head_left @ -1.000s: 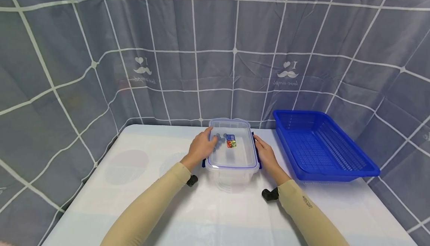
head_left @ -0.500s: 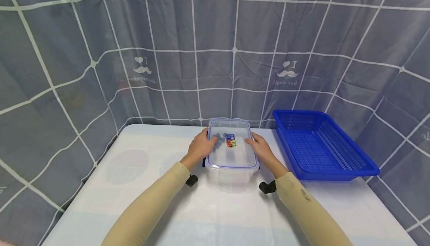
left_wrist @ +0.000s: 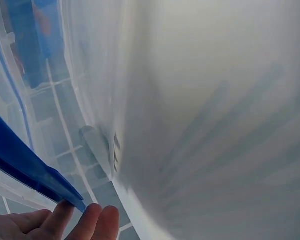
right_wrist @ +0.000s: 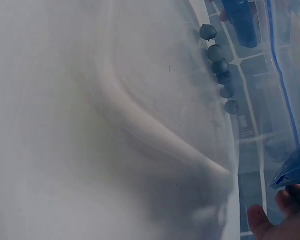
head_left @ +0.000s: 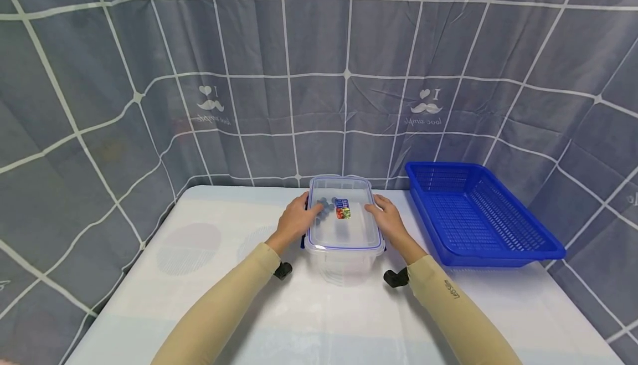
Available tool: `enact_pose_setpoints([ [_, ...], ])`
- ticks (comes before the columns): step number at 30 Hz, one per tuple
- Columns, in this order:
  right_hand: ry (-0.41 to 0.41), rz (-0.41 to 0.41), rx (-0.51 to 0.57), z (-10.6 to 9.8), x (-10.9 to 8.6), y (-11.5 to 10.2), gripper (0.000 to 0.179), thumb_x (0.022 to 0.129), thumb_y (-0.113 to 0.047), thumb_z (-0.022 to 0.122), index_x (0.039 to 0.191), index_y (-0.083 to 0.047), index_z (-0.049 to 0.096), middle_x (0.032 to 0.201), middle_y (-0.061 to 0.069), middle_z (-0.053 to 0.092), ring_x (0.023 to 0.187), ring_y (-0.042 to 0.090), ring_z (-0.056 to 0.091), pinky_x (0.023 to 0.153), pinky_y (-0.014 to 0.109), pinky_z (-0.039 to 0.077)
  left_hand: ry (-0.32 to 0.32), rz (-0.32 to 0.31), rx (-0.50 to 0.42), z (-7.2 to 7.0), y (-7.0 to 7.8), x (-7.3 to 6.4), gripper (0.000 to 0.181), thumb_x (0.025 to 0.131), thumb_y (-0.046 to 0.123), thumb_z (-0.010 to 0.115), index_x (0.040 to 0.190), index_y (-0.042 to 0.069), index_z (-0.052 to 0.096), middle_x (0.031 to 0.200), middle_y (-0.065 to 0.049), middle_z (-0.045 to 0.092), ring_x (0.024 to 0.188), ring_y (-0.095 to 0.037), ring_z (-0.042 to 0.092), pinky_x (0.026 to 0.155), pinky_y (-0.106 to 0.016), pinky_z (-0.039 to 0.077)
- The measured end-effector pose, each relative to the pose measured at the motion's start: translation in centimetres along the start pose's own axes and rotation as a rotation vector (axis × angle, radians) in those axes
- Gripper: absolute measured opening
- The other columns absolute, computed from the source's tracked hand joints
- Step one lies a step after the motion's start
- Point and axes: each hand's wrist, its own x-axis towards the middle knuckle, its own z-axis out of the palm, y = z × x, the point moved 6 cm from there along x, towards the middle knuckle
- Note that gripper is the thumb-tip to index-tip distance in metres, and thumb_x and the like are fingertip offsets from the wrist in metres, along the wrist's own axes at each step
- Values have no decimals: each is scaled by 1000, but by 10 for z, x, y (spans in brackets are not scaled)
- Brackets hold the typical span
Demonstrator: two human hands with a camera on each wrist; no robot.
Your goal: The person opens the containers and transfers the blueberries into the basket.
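A clear lidded food storage container (head_left: 344, 235) with a blue seal line and a label (head_left: 342, 209) stands on the white table. Through its plastic show several blueberries (right_wrist: 216, 53), also seen under the lid in the head view. My left hand (head_left: 295, 218) grips the left edge, thumb over the lid, fingers down by a blue side latch (left_wrist: 32, 167) that sticks outward. On the opposite edge my right hand (head_left: 390, 222) holds on the same way, its thumb on the lid and its fingers beside the right latch (right_wrist: 295, 167). Most of the fingers are hidden in the head view.
An open blue plastic basket (head_left: 485, 218) with perforated sides stands to the right of the container. A grey curtain (head_left: 319, 104) with white grid lines hangs behind the table (head_left: 319, 320) and along both sides.
My right thumb has moved from beside the container onto the lid, and that hand has shifted slightly left. The right latch is now covered in the head view. My left hand stays nearly still.
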Motion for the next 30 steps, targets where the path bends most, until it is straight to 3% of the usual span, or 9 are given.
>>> enact_pose_setpoints([
  [11,42,-22,36,-3,0,-2,66,99,-27,59,154,2,37,164,15,30,154,33,19,124,45,19,-1,-8,9,2,0,0,69,97,52,52,154,15,42,136,-14,59,125,-35,57,103,-56,45],
  [23,83,-52,59,-8,-1,-2,62,98,-26,60,153,-3,41,163,12,33,153,31,22,123,45,22,-28,-5,-77,3,-2,0,69,96,54,51,153,16,46,138,-11,61,124,-29,57,109,-48,44],
  [26,100,-93,75,-10,-1,-7,62,98,-25,61,153,-3,42,162,13,33,152,32,25,122,47,25,-10,-2,-82,2,0,-2,68,96,55,50,153,17,46,140,-12,59,129,-31,55,110,-49,42],
  [30,99,-117,95,-8,-2,-11,61,99,-22,61,153,-3,41,162,14,34,150,32,30,118,49,32,53,51,-47,-1,2,-5,63,97,49,51,150,16,50,139,-14,60,132,-33,52,110,-52,40],
])
